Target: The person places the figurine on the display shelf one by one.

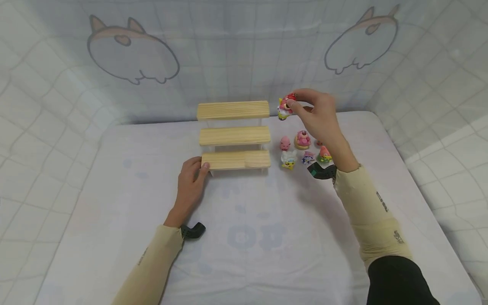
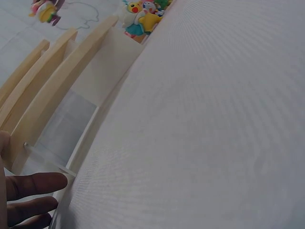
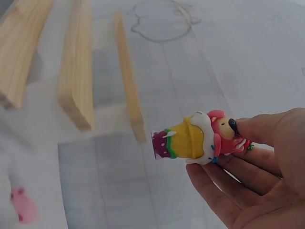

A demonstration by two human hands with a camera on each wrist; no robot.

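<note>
White-topped counter (image 1: 244,275): over its far edge, the right hand (image 1: 319,116) clamps its fingers (image 3: 207,188) on a figurine (image 1: 284,109); the left hand (image 1: 189,184) grips the stepped rack (image 1: 235,161) near that edge. Work seems barely begun: tiers (image 1: 233,111) bare, other figurines (image 1: 303,139) toward the far-right corner.

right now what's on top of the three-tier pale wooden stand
On the three-tier pale wooden stand, only the bare left grip shows, its thumb over the left corner of the front plank; the tops look bare elsewhere. The wood beneath that thumb is hidden.
</note>
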